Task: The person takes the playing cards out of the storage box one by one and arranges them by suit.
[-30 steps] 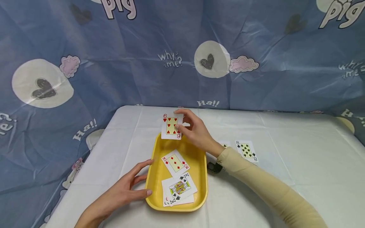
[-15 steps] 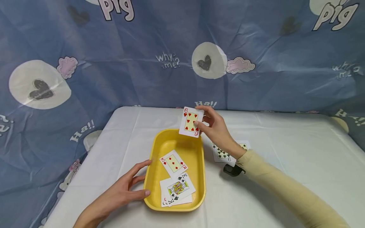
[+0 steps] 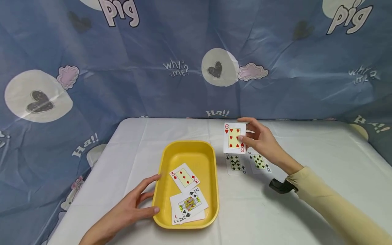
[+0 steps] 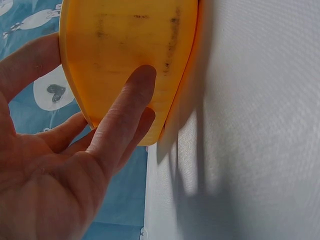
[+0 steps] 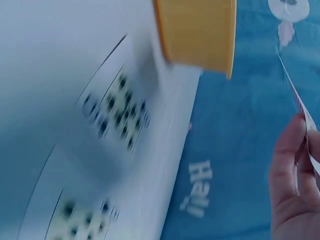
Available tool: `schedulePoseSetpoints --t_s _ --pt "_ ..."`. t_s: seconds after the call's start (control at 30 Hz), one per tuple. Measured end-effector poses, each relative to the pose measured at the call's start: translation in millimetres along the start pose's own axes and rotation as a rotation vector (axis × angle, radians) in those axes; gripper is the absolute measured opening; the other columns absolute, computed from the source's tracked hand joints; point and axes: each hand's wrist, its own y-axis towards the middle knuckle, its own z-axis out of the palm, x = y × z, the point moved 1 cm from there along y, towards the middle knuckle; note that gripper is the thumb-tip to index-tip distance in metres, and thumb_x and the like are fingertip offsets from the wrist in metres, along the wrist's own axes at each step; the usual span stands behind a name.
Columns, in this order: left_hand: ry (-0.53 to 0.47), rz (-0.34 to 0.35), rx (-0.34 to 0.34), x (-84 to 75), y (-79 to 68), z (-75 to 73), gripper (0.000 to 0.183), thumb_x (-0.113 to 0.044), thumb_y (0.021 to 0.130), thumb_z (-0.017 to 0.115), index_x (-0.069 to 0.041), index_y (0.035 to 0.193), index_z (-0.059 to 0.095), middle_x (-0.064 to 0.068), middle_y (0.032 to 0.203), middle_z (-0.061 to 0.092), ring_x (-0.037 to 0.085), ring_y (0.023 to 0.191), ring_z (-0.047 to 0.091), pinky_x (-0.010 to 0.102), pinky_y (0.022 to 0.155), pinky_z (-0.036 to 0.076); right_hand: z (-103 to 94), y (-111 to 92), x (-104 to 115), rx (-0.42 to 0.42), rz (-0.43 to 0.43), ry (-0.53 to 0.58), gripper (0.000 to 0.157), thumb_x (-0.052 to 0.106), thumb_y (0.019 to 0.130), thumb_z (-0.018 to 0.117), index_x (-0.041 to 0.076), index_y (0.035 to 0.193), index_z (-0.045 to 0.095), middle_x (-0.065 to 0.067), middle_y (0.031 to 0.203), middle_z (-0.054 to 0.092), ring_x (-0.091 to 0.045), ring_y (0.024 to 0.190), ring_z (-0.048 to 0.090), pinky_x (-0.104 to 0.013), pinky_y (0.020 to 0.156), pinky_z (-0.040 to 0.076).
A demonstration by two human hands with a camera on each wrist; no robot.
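Observation:
Between thumb and fingers, my right hand (image 3: pixel 264 141) pinches a six of hearts (image 3: pixel 234 137), held face up above the table. In the right wrist view the card (image 5: pixel 294 90) appears nearly edge-on. Below it lie a nine of clubs (image 3: pixel 235 164) and an eight of spades (image 3: pixel 258 162). My left hand (image 3: pixel 130 209) touches the left side of a yellow tray (image 3: pixel 190 149) with extended fingers and thumb; the left wrist view shows fingertips against its outer wall. Inside lie a three of diamonds (image 3: pixel 184 177) and a king of spades (image 3: pixel 189 205), which partly covers another card.
A white cloth (image 3: pixel 263 211) covers the table. Behind it hangs a blue printed sheet (image 3: pixel 183 92). A black wrist device (image 3: pixel 283 186) sits at the right sleeve's cuff (image 3: pixel 301 180).
My right hand has carried the six of hearts rightward, from over the tray's far end to above the nine of clubs. The left hand keeps its place at the tray.

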Motion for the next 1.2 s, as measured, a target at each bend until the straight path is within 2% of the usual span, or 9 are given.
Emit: schedulePoseSetpoints --t_s 0.13,0.33,0.5,0.73,0.93,1.07,1.2 --pt "0.0 0.004 -0.003 0.0 0.6 1.1 0.081 -0.027 0.086 0.077 -0.034 0.152 0.031 0.011 0.151 0.041 0.029 0.134 0.043 0.062 0.105 0.029 -24.7 -15 -6 -0.024 0.029 -0.025 0.053 0.0 0.091 0.068 0.009 0.138 0.045 -0.016 0.106 0.062 -0.02 0.076 0.064 -0.032 0.057 0.052" --pt "-0.001 0.002 -0.005 1.1 1.4 0.9 0.08 -0.027 0.086 0.077 -0.033 0.152 0.031 0.01 0.155 0.034 0.03 0.135 0.042 0.061 0.104 0.031 -57.1 -39 -13 -0.095 0.078 -0.12 0.051 0.003 0.089 0.072 0.006 0.134 0.048 -0.006 0.106 0.067 -0.014 0.083 0.068 -0.031 0.058 0.054" --pt "-0.005 0.001 0.001 0.2 0.2 0.8 0.08 -0.028 0.086 0.077 -0.034 0.152 0.031 0.01 0.153 0.038 0.029 0.135 0.041 0.06 0.105 0.03 -78.0 -56 -21 -0.123 0.137 -0.23 0.05 0.007 0.088 0.074 0.006 0.132 0.049 -0.002 0.106 0.067 -0.011 0.085 0.068 -0.031 0.059 0.054" --pt "0.0 -0.023 -0.007 0.8 -0.1 0.9 0.08 -0.028 0.086 0.077 -0.033 0.152 0.032 0.008 0.153 0.037 0.029 0.135 0.042 0.064 0.103 0.03 -99.0 -77 -38 -0.112 0.187 -0.342 0.05 0.007 0.089 0.073 0.003 0.132 0.048 -0.011 0.106 0.064 -0.012 0.081 0.067 -0.038 0.056 0.055" --pt "0.007 -0.017 -0.017 1.6 1.7 1.3 0.081 -0.028 0.085 0.078 -0.034 0.151 0.032 0.007 0.156 0.033 0.029 0.135 0.042 0.065 0.103 0.029 -113.9 -89 -57 -0.067 0.251 -0.392 0.05 0.002 0.089 0.071 -0.003 0.131 0.045 -0.021 0.103 0.06 -0.011 0.078 0.064 -0.035 0.055 0.054" --pt "0.009 -0.016 -0.021 1.6 2.3 1.5 0.081 -0.028 0.085 0.078 -0.033 0.152 0.032 0.009 0.155 0.034 0.031 0.135 0.042 0.065 0.102 0.031 -119.5 -91 -66 -0.022 0.284 -0.516 0.049 0.006 0.088 0.074 -0.003 0.129 0.048 -0.02 0.104 0.06 -0.015 0.083 0.062 -0.031 0.059 0.052" --pt "0.012 -0.027 -0.024 1.4 2.5 1.6 0.081 -0.028 0.085 0.078 -0.034 0.151 0.032 0.011 0.152 0.038 0.031 0.135 0.042 0.065 0.102 0.031 -119.9 -89 -68 0.003 0.29 -0.664 0.046 0.015 0.086 0.077 0.0 0.123 0.054 -0.016 0.105 0.061 -0.025 0.092 0.062 -0.031 0.068 0.05"
